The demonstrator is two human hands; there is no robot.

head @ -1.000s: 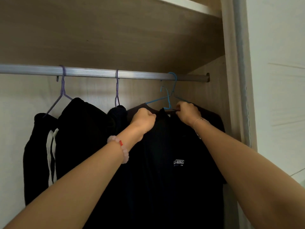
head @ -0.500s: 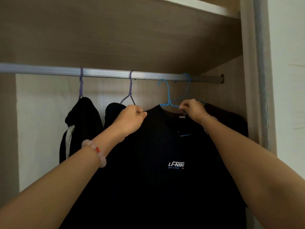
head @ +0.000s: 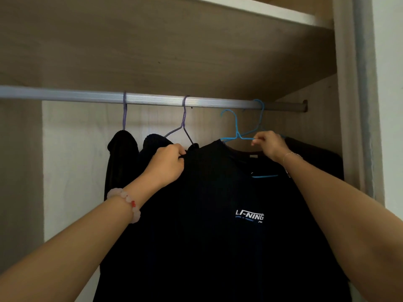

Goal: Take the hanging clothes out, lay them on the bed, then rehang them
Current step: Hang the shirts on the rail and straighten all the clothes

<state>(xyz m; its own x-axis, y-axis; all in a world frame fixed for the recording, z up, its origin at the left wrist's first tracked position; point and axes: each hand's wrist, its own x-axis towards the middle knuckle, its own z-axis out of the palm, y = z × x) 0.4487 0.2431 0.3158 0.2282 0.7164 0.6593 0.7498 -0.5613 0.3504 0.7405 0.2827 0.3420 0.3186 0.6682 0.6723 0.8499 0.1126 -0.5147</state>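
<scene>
Black T-shirt (head: 229,214) on blue hanger (head: 236,136), hook free of the rail (head: 152,99) and hanging just below it, in front of the other dark clothes. Left hand (head: 168,164) fisted tight on the shirt's shoulder fabric, right hand (head: 270,144) pinching the hanger wire at the collar, narrow grip. Second blue hanger (head: 260,112) hooked on the rail behind, carrying a dark garment (head: 311,155) at far right. Two purple hangers (head: 184,123) to the left, both hooked, dark clothes on them.

Step in hand, judged: either lifting this shirt out or putting it back; cannot tell which from here. Either way: keep hook upright and steer it with the right hand, not the fabric. Support shoulder with the left so the shirt does not slide off the wire. Watch the free hook near the neighbouring blue hanger; easy snag. Clear the purple hanger's shoulder at left before pulling toward the body. No bed in view.
</scene>
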